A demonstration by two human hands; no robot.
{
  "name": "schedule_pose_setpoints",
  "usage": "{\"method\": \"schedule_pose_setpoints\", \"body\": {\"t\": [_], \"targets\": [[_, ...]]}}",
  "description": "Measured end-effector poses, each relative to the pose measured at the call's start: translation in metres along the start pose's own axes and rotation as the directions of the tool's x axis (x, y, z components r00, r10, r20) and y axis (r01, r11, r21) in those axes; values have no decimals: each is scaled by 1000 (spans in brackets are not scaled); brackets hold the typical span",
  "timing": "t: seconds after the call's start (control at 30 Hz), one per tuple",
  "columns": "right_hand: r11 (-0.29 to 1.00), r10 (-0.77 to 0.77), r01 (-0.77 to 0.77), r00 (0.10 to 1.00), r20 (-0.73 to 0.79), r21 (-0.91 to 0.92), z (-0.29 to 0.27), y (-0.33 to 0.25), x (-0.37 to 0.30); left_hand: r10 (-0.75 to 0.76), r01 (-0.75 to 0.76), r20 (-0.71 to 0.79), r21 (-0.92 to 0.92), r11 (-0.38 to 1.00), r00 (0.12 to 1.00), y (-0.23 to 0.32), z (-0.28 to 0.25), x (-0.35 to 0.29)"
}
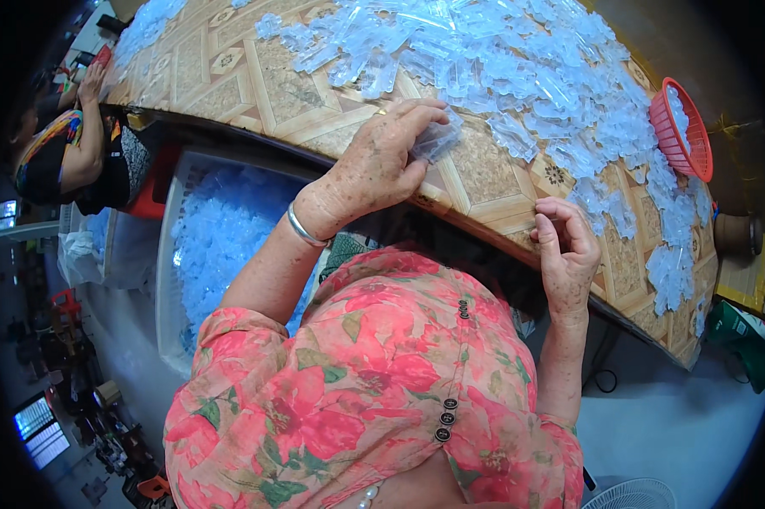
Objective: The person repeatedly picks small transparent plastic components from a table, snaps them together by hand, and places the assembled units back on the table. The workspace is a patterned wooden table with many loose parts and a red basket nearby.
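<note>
My left hand (379,161), with a silver bangle at the wrist, is over the near edge of the table. Its thumb and fingers are closed on a small clear plastic piece (438,137). Off to the right, my right hand (569,253) is at the same edge with fingers curled and thumb pressed to them. Whether anything tiny is in that pinch is hidden. A broad heap of similar clear, bluish plastic pieces (501,68) spreads over the patterned tabletop (493,191), beyond both hands and down its right side.
A red plastic basket (684,127) with clear pieces in it stands at the right table edge. Below the table on the left is a white crate (169,280) full of bluish plastic pieces. Another person (77,144) sits at the far left. A fan (633,494) shows at lower right.
</note>
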State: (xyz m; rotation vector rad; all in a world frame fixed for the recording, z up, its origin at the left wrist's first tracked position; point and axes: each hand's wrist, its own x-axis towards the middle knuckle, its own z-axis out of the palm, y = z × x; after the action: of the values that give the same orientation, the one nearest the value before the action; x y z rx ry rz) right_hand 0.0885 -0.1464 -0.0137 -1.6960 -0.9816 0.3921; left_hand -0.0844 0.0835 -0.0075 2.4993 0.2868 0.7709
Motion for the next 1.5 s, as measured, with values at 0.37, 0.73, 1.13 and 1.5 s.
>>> {"method": "schedule_pose_setpoints", "body": {"t": [0.37, 0.73, 1.13, 1.5], "targets": [[937, -142, -5, 909, -393, -349, -39, 7, -12, -140, 152, -74, 191, 970, 987, 7, 10, 0], [574, -206, -170, 917, -342, -801, -92, 39, -4, -315, 316, 38, -12, 949, 948, 22, 16, 8], [891, 3, -257, 827, -562, -373, -88, 39, -12, -506, 541, 253, -616, 573, 824, 21, 10, 9], [677, -136, -41, 974, -180, -735, -96, 12, -19, -324, 581, 527, -809, 93, 786, 68, 34, 42]]}}
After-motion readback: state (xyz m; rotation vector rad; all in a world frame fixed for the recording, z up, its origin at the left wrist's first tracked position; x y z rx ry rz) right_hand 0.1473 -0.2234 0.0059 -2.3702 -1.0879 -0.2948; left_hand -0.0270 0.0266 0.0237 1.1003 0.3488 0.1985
